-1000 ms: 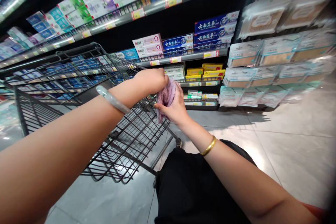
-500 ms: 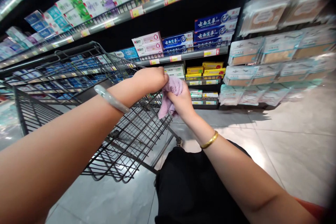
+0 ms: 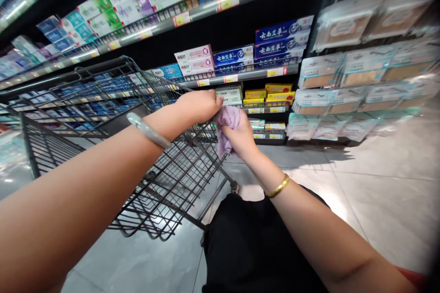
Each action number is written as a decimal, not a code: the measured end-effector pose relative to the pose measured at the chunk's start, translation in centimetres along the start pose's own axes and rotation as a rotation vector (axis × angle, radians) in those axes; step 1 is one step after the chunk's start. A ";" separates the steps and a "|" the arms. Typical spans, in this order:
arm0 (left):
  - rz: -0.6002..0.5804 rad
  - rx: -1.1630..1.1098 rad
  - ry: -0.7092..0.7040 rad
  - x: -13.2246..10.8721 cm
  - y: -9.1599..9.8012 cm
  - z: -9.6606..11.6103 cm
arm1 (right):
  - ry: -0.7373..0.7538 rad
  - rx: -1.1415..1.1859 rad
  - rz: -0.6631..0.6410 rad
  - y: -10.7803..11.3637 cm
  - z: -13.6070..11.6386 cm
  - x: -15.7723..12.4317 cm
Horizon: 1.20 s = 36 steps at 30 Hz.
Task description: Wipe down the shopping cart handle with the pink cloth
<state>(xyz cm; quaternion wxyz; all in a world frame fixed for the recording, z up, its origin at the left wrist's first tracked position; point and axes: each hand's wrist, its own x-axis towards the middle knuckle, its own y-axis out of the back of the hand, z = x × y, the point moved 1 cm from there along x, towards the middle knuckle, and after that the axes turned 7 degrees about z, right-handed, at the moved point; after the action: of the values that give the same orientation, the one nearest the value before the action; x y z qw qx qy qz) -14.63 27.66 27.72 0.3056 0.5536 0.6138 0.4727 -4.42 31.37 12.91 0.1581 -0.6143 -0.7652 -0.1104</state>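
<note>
A purple terry cloth (image 3: 227,121) is bunched in my right hand (image 3: 242,135), whose fingers are closed around it at the near right end of the shopping cart (image 3: 178,178). Just left of the cloth, my left hand (image 3: 201,105) is curled over the cart's upper rim, with its knuckles up and most fingers hidden beneath. Its thumb side lies close to the cloth. The cart is dark wire mesh, and its basket spreads below my left forearm. A pale bangle (image 3: 147,130) circles my left wrist, and a gold one (image 3: 277,186) my right.
Beyond the cart run shelves (image 3: 240,75) of boxed toothpaste with price tags. Packs in clear bags (image 3: 357,68) hang in rows on the right. Grey floor tiles (image 3: 388,187) lie below, and a cart wheel (image 3: 234,187) stands near my dark-clothed legs (image 3: 257,242).
My right hand has shifted the cloth slightly right and down, and its hanging end is drawn in. A small gap shows now between my left fingers and the cloth. The view has tilted slightly.
</note>
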 end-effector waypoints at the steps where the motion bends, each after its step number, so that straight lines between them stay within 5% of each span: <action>1: -0.003 -0.005 0.003 0.0 0.0 0.0 | 0.056 0.002 -0.006 0.0 -0.1 -0.1; 7: 0.009 0.022 -0.009 0.0 0.0 0.0 | 0.036 -0.145 -0.049 0.4 0.2 -0.3; 12: -0.008 0.030 -0.009 0.1 0.0 0.1 | 0.245 -0.096 -0.068 0.4 -0.2 -0.6; 17: 0.005 0.046 -0.015 0.1 0.1 0.2 | 0.086 -0.128 -0.032 0.5 0.3 -0.4; 23: 0.004 0.040 -0.008 0.1 -0.1 0.1 | 0.287 -0.098 -0.118 0.5 -0.6 -1.1; 28: 0.003 0.039 -0.020 0.3 -0.3 -0.2 | 0.077 -0.252 -0.109 0.7 0.3 -1.1; 33: 0.011 0.041 -0.038 0.5 -0.6 -0.4 | 0.296 -0.246 -0.189 0.6 -0.6 -1.8; 36: 0.010 0.043 -0.035 0.5 -0.6 -0.4 | 0.239 -0.272 -0.161 0.7 0.0 -1.4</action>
<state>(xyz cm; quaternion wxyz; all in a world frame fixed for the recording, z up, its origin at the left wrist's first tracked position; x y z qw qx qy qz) -15.31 28.05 27.37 0.3019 0.5715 0.6156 0.4509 -3.49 30.29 12.40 0.1543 -0.5495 -0.7655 -0.2971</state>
